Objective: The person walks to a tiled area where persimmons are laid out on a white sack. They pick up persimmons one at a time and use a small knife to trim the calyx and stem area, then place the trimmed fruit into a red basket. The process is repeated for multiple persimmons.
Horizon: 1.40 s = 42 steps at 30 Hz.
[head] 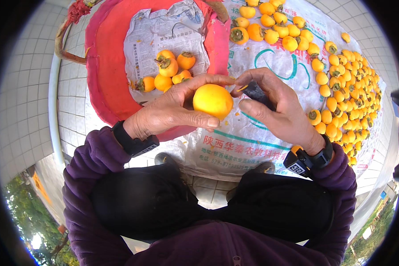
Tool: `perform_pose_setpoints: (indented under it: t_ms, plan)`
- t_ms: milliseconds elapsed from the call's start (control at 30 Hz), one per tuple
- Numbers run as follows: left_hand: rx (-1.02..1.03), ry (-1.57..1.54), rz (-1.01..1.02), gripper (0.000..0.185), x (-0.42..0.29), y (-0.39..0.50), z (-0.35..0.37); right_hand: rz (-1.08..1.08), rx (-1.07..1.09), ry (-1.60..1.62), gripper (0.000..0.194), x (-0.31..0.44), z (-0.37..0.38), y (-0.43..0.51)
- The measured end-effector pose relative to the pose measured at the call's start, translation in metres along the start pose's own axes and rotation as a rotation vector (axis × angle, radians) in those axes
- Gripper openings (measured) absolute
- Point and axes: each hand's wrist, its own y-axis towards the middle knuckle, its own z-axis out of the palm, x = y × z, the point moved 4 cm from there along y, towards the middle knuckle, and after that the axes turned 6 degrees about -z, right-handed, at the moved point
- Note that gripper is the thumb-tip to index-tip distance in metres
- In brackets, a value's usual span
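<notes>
My left hand [173, 109] holds a round orange persimmon [213, 101] between thumb and fingers, over the edge of a red-lined basket [106, 66]. Just to its right, my right hand [272, 106] grips a small dark tool [257, 94], perhaps a peeler or short blade; its working end is partly hidden by the fingers. A sliver of orange peel [242, 88] clings to that tool. The fingertips of both hands almost meet above the fruit. Inside the basket, several persimmons [168, 67] with their calyxes on rest on crumpled newspaper [168, 36].
A printed white woven sheet [246, 60] covers the tiled floor [26, 66]. Loose persimmons [281, 30] lie on it at the top, and a dense spread of persimmons [352, 89] fills its right side. The basket's wooden handle [65, 46] juts out left beside a pale pipe [54, 106].
</notes>
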Motion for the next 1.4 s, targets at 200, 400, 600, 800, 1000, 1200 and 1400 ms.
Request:
perform_pose_setpoints:
  t_ms: [200, 400, 600, 800, 1000, 1200, 1400]
  plan:
    - [-0.127, 0.191, 0.064, 0.073, -0.001, 0.000, -0.006, 0.192, 0.111, -0.100, 0.015, -0.002, 0.000, -0.009]
    - [-0.127, 0.305, 0.093, 0.066, 0.002, 0.001, -0.001, 0.133, 0.175, -0.184, 0.014, 0.001, 0.011, -0.013]
    - [-0.106, 0.252, 0.122, 0.064, 0.001, 0.001, -0.001, 0.150, 0.087, -0.222, 0.015, -0.006, -0.001, -0.009]
    - [-0.072, 0.001, 0.036, 0.065, 0.005, 0.001, -0.005, 0.078, 0.092, -0.141, 0.013, -0.004, -0.002, -0.008]
    - [-0.010, 0.084, -0.055, 0.069, 0.008, 0.000, -0.002, 0.026, 0.198, -0.184, 0.010, 0.001, 0.010, -0.008]
    - [0.130, 0.068, -0.026, 0.072, 0.009, 0.001, 0.005, 0.149, 0.081, -0.198, 0.014, -0.010, -0.017, -0.005]
    - [0.136, 0.059, -0.063, 0.065, 0.008, -0.002, 0.001, 0.097, 0.148, -0.085, 0.014, 0.003, -0.007, -0.004]
